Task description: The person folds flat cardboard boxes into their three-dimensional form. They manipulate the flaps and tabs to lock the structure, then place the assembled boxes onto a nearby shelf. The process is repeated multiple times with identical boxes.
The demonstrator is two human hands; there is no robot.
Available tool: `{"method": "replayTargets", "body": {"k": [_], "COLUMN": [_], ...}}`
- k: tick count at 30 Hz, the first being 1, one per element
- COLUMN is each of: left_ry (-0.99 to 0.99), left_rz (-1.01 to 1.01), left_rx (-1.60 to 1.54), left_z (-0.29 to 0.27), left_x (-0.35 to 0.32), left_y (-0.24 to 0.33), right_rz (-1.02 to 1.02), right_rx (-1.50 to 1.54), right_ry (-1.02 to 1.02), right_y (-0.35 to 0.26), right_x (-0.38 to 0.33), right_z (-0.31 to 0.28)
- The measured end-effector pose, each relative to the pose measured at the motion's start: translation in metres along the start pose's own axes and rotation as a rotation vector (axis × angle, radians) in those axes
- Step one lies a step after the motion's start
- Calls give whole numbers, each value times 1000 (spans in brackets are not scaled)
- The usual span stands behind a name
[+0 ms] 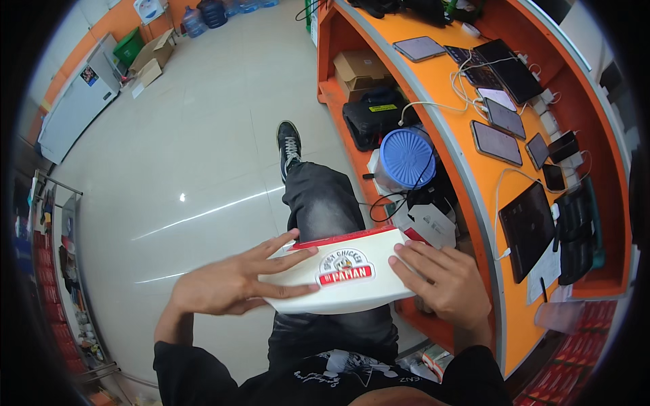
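We hold a white carton over our lap, our left hand spread open with fingers flat on its top, our right hand gripping its right end. An orange counter lined with phones curves along our right, a blue-lidded jar beneath it.

Small shop, I'm behind the counter. Orange counter curves off to the right of my right hand, covered in phones and tablets on charging cables. Racks of red packets stand well left of my left hand. White freezer, water jugs and cardboard boxes sit far ahead across the tiled floor.
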State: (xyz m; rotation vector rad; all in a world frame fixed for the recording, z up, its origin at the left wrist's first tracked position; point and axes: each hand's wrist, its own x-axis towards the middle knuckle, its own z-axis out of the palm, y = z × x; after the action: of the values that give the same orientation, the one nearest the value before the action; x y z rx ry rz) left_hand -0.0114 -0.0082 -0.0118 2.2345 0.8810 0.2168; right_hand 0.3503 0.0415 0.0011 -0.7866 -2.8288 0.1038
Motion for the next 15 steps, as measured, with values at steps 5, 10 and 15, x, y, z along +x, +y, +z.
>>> {"method": "replayTargets", "body": {"k": [5,10,15], "left_ry": [182,477,434], "left_rz": [-37,-327,-257], "left_rx": [-42,-229,-122], "left_z": [35,89,101], "left_x": [16,43,31], "left_y": [-19,-39,-53], "right_rz": [130,273,409], "right_rx": [268,665,835], "right_ry": [-174,90,321], "right_y": [-5,-6,-19], "right_x": [-25,-40,-35], "right_z": [33,83,128]}}
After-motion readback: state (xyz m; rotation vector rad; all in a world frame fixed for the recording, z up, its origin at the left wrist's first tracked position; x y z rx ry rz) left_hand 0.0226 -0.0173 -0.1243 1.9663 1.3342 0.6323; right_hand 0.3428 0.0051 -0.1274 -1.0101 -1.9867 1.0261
